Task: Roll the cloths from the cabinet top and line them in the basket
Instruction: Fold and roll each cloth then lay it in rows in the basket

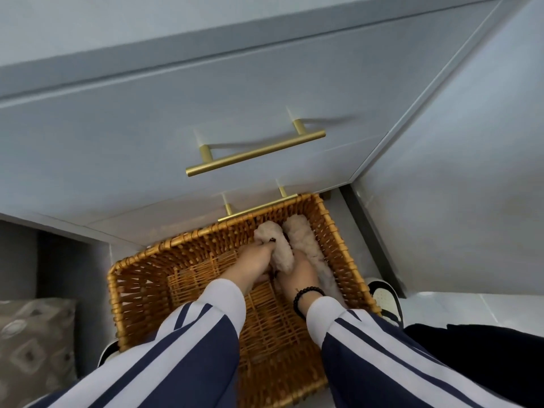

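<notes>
A brown wicker basket [138,287] stands on the floor against the cabinet front. Along its right wall lies one rolled beige fluffy cloth [306,245]. Beside it on the left is a second rolled beige cloth [276,248], and both hands are down in the basket on it. My left hand [250,265] grips its far left side with fingers curled over the roll. My right hand [298,273], with a dark bead bracelet at the wrist, holds its near end. The cabinet top is out of view.
The pale blue-grey cabinet [147,128] with brass drawer handles [256,153] rises just behind the basket. A white and black shoe [385,300] stands right of the basket, a patterned cushion [32,348] lies at the lower left, and a wall [471,157] closes the right side.
</notes>
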